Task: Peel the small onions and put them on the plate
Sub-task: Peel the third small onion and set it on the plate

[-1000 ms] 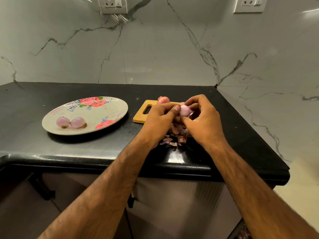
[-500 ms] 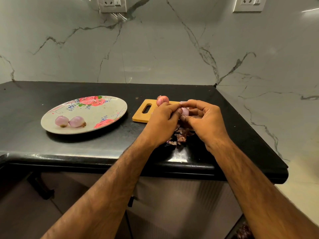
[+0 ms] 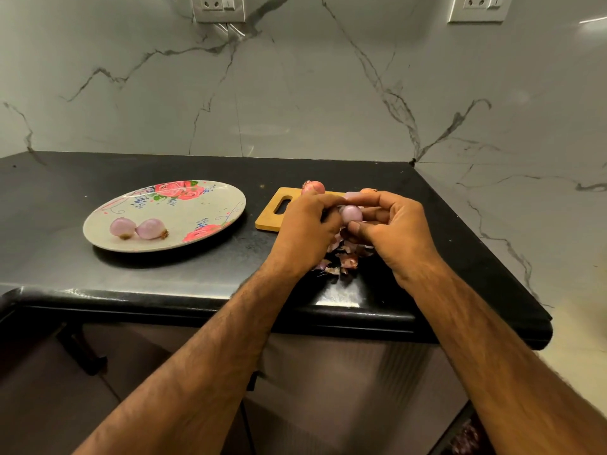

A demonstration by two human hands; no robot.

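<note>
Both hands meet above the counter point(image 3: 197, 284); right hand point(image 3: 399, 233) pinches a pale onion point(image 3: 352, 214) between thumb and fingers; left hand point(image 3: 305, 231) curls onto its other side; skins point(image 3: 343, 259) heaped at six o'clock; unpeeled onion point(image 3: 313, 187) on the cutting board point(image 3: 267, 220) at eleven; plate point(image 3: 215, 205) at nine o'clock carries two peeled onions point(image 3: 122, 227).

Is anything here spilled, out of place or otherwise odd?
Only the peels: a loose heap on the counter in front of the board, below the onion that the left hand and right hand hold. Nothing else stands out.
</note>
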